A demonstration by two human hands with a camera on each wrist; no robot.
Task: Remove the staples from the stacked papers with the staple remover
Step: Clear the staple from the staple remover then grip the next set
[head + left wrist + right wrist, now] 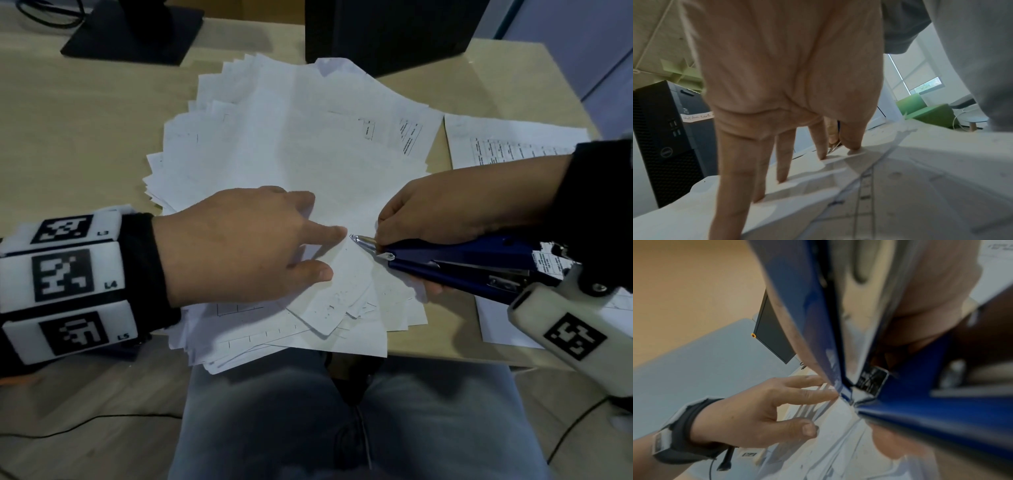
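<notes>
Two hands are shown at work over the fanned stack of white printed papers [291, 164], which lies spread on the light wooden table [85, 130] and overhangs its near edge above the person's lap. The left hand [239, 243] is laid flat on the top sheets, its fingers [784, 155] straight and spread, pressing but gripping nothing. The right hand [455, 209] is curled round the blue metal-nosed staple remover [462, 262], whose silver tip [363, 240] is set on the paper just beside the left index fingertip. A small dark mark at the tip is taken to be the staple, though it is too small to confirm. The step in hand is judged to be the engaging of a staple; the tip would next have to be slid under the staple's crown and the handles squeezed while the sheets are held down. Open room is found to the left on the bare table; to the right loose printed sheets [513, 144] lie close, and behind the stack a black computer tower [387, 31] and a black monitor base [133, 31] limit forward movement.
</notes>
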